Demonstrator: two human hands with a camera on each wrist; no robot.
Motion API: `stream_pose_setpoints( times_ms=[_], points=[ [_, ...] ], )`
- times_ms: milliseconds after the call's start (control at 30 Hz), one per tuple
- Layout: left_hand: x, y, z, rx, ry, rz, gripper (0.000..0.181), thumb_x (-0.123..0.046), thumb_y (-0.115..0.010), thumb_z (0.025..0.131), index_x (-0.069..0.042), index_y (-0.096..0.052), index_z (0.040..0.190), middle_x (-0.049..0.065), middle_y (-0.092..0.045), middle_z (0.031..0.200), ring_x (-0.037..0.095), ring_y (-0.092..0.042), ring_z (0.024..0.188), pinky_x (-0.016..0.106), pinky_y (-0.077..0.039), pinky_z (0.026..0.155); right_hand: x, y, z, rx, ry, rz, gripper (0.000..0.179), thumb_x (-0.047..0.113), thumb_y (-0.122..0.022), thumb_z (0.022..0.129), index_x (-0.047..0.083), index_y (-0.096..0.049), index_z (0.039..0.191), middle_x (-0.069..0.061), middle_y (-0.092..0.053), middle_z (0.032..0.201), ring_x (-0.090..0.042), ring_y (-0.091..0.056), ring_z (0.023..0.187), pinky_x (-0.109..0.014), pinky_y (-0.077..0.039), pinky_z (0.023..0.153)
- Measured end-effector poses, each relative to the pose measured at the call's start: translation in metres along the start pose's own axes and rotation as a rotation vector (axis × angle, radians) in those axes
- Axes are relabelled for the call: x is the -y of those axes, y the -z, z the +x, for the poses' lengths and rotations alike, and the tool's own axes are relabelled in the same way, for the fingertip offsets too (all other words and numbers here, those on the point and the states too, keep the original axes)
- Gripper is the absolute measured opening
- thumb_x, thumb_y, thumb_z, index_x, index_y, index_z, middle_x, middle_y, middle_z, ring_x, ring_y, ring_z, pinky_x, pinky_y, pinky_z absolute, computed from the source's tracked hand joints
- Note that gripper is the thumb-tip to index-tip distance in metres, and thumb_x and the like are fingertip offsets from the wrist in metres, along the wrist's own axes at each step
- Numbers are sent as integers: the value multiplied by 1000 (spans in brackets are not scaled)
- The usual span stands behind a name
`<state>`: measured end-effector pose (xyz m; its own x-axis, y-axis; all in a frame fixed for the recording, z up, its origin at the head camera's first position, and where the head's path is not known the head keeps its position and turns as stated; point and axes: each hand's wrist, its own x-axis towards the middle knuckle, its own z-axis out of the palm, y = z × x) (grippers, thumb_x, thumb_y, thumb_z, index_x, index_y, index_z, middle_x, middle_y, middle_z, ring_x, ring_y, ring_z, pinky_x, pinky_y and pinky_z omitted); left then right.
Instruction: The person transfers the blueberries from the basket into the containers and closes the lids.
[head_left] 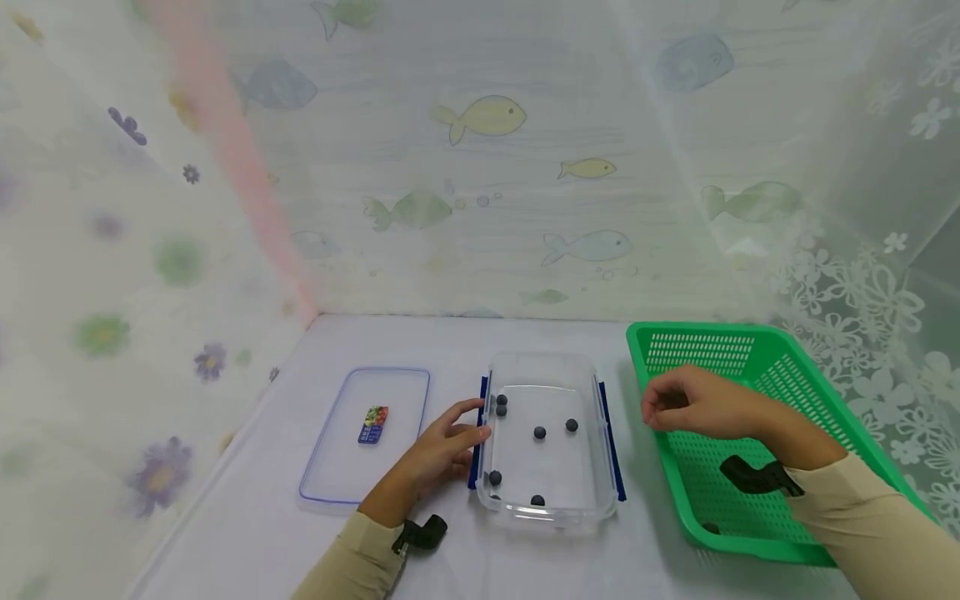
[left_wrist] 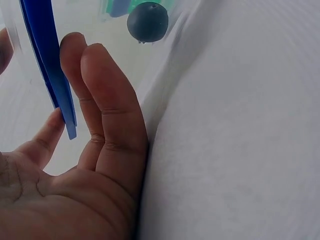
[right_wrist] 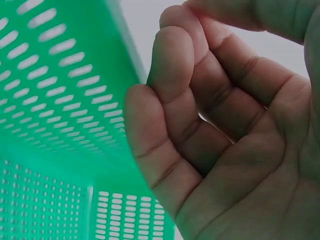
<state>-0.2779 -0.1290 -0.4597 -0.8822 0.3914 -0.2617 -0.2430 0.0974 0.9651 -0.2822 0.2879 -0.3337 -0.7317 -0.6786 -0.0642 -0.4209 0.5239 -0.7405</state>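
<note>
A clear plastic box (head_left: 551, 458) with blue side latches stands mid-table, with several dark blueberries (head_left: 540, 433) scattered inside. My left hand (head_left: 442, 446) rests against its left side, thumb and index fingertips at the rim by the blue latch (left_wrist: 45, 55). Lower fingers (left_wrist: 112, 100) lie loosely bent beside that latch, close to the cloth. Over the left rim of a green basket (head_left: 675, 479) is my right hand (head_left: 697, 404), its fingers curled. Thumb and index tips meet at the top of the right wrist view, with nothing visible between them.
The clear box lid (head_left: 337, 467), edged in blue and bearing a printed label (head_left: 372, 425), lies left of the box. One dark berry (head_left: 710, 527) sits in the basket's near left corner. Patterned curtains surround the white table (head_left: 247, 533).
</note>
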Motion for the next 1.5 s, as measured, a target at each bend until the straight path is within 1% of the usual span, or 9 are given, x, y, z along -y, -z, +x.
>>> stream_pose_setpoints(
  times_ms=[167, 300, 433, 667, 800, 1000, 1100, 1267, 1500],
  points=[
    [-2, 2, -3, -9, -6, 13, 68, -46, -72, 96, -34, -41, 155, 18, -63, 135, 22, -70, 77, 34, -59, 74, -6, 3, -7, 22, -1, 15, 8, 12, -66, 101, 13, -71, 95, -4, -69, 86, -10, -59, 73, -30, -53, 67],
    [-2, 1, -4, -10, -3, 13, 67, -45, -72, 97, -34, -41, 155, 19, -63, 135, 21, -69, 76, 33, -57, 72, -19, 5, -16, 30, 7, 23, 11, 3, -62, 99, 9, -68, 93, -1, -65, 82, -8, -53, 68, -31, -49, 61],
    [-2, -2, -3, -7, -9, 17, 67, -46, -71, 97, -34, -41, 155, 19, -63, 136, 21, -69, 76, 32, -56, 71, -36, 5, -27, 37, -39, 24, 12, -1, -60, 97, 8, -67, 92, 3, -61, 79, -6, -52, 67, -31, -47, 58],
    [0, -1, -4, -15, 2, 2, 66, -43, -72, 97, -33, -41, 155, 20, -62, 135, 19, -68, 72, 31, -55, 67, -52, -8, -33, 163, -96, -21, 12, 6, -63, 95, 13, -72, 101, -1, -71, 98, -6, -62, 85, -28, -54, 69],
    [0, 0, -3, -15, 1, 0, 66, -43, -72, 97, -34, -41, 155, 19, -62, 135, 19, -68, 72, 31, -55, 66, -55, -17, -34, 248, -169, 23, 12, 10, -67, 92, 14, -72, 103, -2, -71, 99, -8, -63, 86, -29, -54, 66],
    [-2, -1, 1, -3, 1, 12, 66, -45, -72, 97, -35, -41, 154, 19, -63, 135, 20, -68, 73, 31, -55, 66, -55, -23, -35, 353, -239, 168, 6, 5, -67, 89, 3, -69, 94, -2, -67, 82, -8, -52, 64, -29, -44, 53],
    [-5, -1, 3, -1, -3, 24, 66, -46, -72, 97, -36, -41, 154, 18, -63, 135, 20, -68, 74, 31, -55, 68, -55, -22, -35, 377, -244, 200, 4, 3, -65, 89, 2, -67, 92, 0, -63, 77, -8, -47, 60, -29, -41, 51],
    [-7, -1, 5, -2, 3, 33, 68, -49, -73, 95, -37, -42, 154, 17, -62, 136, 21, -68, 74, 31, -55, 69, -53, -23, -34, 380, -252, 174, 3, 4, -66, 90, 7, -67, 91, 2, -62, 75, -6, -46, 58, -27, -41, 52],
    [-4, -1, 2, -11, 3, 50, 66, -48, -71, 96, -36, -42, 154, 16, -63, 136, 21, -68, 74, 31, -55, 69, -50, -30, -34, 394, -324, 158, 6, 9, -72, 87, 7, -71, 93, -8, -73, 80, -9, -56, 62, -27, -51, 57]
  ],
)
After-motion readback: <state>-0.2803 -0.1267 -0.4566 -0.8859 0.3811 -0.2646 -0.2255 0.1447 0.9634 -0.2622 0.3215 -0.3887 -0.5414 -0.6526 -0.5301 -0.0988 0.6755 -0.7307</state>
